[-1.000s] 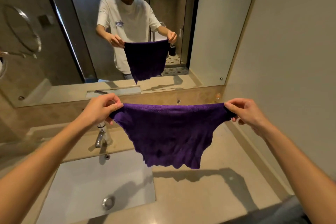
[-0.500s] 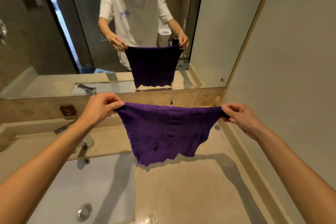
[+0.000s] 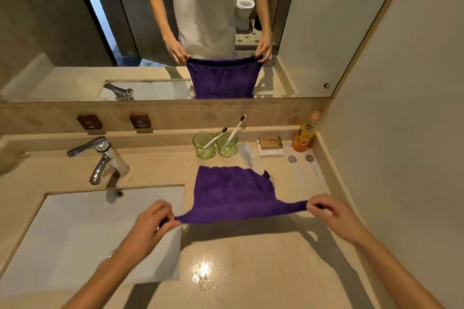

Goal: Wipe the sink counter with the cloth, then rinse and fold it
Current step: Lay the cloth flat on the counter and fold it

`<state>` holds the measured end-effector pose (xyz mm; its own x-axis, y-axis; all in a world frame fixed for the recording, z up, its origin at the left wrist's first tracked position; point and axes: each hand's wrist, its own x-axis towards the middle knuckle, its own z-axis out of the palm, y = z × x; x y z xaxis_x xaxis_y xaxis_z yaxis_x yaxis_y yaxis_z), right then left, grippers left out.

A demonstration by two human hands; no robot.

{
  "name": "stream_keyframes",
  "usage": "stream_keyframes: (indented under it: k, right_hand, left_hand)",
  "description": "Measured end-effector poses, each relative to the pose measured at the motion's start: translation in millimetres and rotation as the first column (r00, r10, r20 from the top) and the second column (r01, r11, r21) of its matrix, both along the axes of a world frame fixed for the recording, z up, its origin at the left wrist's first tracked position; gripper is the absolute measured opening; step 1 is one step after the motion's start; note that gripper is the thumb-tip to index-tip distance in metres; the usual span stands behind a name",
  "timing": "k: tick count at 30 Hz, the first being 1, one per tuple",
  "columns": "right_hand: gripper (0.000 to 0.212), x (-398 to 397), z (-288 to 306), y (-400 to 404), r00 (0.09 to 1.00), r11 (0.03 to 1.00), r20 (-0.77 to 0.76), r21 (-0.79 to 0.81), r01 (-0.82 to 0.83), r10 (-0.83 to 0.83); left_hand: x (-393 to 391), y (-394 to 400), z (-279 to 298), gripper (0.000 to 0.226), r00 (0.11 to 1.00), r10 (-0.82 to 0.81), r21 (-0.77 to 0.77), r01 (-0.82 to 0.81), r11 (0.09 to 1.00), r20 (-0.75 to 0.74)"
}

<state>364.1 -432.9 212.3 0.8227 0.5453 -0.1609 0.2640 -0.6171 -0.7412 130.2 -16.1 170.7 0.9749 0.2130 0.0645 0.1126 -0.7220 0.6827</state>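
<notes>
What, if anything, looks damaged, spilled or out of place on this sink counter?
The purple cloth, pinched at its near corners by the left hand and right hand, has a ragged, torn-looking far right corner. Water droplets glint on the counter near its front edge. Otherwise nothing stands out.

Plain purple cloth [image 3: 236, 195], beige counter [image 3: 251, 258]

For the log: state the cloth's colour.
Deep purple cloth, plain; clearest in the head view.

Cloth [image 3: 236, 195] right of sink [image 3: 88, 228]
</notes>
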Motion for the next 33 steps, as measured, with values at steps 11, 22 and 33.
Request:
stream_keyframes:
  k: [11,22,33]
  right_hand:
    - [0.034,-64,-128,-72,0.977,0.915,-0.068,-0.343,-0.213,0.202]
    - [0.026,-95,-149,-90,0.933,0.879,0.167,-0.421,-0.226,0.320]
    - [0.029,-12,-128,-38,0.969,0.928,-0.173,-0.356,0.106,-0.177]
  left_hand:
    - [-74,-73,-118,0.037,0.926,-0.132,0.071,0.167,0.983,-0.353]
    - [-98,-100,-135,0.039,0.930,-0.089,0.285,0.199,0.938,-0.356]
    - [14,-54,-96,0.026,0.895,0.189,-0.036,-0.222,0.974,-0.405]
